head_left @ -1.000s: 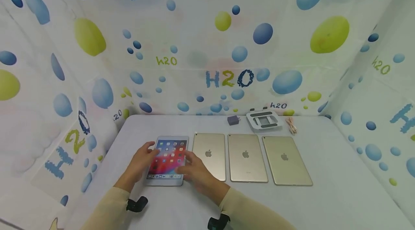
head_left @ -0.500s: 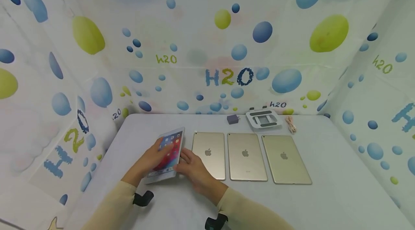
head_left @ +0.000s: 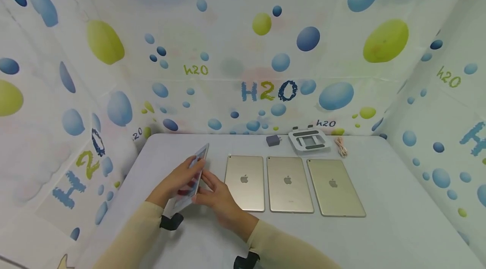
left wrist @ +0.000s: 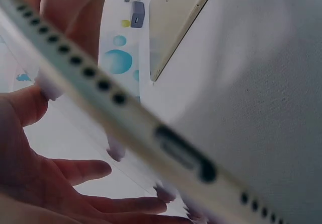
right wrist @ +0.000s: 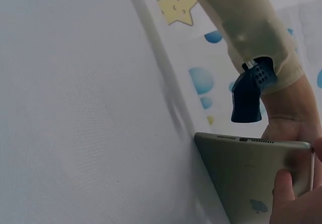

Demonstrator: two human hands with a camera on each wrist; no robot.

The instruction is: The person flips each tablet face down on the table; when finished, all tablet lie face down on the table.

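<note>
A white-fronted tablet (head_left: 179,204) is tilted steeply, its left long edge down on the table and its right edge raised. My right hand (head_left: 222,203) holds it by that raised edge, one finger against its grey back (right wrist: 241,168). On the screen side, my left hand (head_left: 175,181) touches the glass with spread, fairly straight fingers (left wrist: 88,169), their reflections showing in it. The left hand hides much of the screen. The bottom edge with charging port and speaker holes (left wrist: 133,141) crosses the left wrist view.
Three gold tablets lie face down in a row: a left one (head_left: 244,184), a middle one (head_left: 290,189) and a right one (head_left: 336,191). Behind them are a dark charger plug (head_left: 273,141), a white folding stand (head_left: 309,140) and a coiled cable (head_left: 341,146).
The tablet has gone from flat on the table to standing steeply on its left edge, its right side lifted. Both hands have shifted with it; the left hand now lies across the screen.
</note>
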